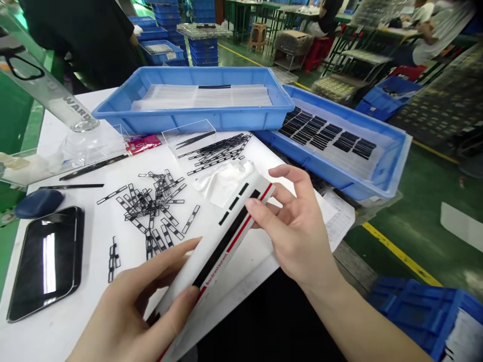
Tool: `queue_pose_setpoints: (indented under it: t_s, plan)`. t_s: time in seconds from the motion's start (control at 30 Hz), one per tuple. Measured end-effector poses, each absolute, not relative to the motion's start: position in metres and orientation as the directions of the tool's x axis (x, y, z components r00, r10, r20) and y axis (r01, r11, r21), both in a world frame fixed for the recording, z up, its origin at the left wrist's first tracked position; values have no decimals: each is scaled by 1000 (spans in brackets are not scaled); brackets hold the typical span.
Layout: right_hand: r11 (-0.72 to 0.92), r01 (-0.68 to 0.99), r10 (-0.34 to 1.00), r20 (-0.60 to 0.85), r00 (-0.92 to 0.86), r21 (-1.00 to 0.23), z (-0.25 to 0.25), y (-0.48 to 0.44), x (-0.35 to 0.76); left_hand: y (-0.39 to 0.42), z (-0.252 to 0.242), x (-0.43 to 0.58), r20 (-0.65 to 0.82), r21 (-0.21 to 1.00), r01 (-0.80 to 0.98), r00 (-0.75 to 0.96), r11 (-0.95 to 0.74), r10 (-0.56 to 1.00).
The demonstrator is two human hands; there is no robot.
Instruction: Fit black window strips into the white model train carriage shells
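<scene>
Both my hands hold a long white strip (211,251) with black bars and a red stripe, raised at an angle over the table's near edge. My left hand (139,306) grips its lower end, thumb on top and fingers curled under. My right hand (292,226) pinches the upper end, fingertips on the strip's edge. Several small black frame-like strips (154,206) lie scattered on the white table (75,311) just beyond my left hand. A second heap of black strips (219,148) lies further back, with a clear film piece (222,178) in front of it.
Two blue trays stand behind: one (196,118) with clear sheets, one (339,173) at the right with rows of black parts. A dark phone (47,259) lies at left, next to a dark blue pad (37,201). Other people work at the back.
</scene>
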State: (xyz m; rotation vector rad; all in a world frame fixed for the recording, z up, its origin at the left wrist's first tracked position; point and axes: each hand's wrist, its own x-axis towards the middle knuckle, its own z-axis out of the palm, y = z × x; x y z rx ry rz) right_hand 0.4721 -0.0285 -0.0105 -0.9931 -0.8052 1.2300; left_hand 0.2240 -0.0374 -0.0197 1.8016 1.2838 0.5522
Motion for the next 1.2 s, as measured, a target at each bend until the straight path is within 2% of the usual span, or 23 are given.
queue_pose_setpoints:
  t_s: [0.17,0.43,0.73,0.83,1.03,1.2]
  plan:
    - [-6,-441,995,-51,91,-898,-13,-30,466,-30,-15,227,-195,863,500,464,-74,864]
    - [-12,-450,996,-49,71,-893,-15,-30,468,-38,-16,230,-95,817,549,432,-178,897]
    - [-98,-558,979,-182,96,-824,-20,-34,454,-36,-9,239,-164,878,477,390,-46,906]
    - [-138,-538,979,-197,52,-831,-19,-36,453,-39,-7,242,-149,881,470,390,-58,909]
    - [-147,-453,989,-138,-54,-879,-19,-36,454,-41,-6,252,-143,918,396,370,-17,918]
    - [-197,-373,980,-184,-71,-907,-13,-43,448,-39,-3,257,-214,914,404,399,38,892]
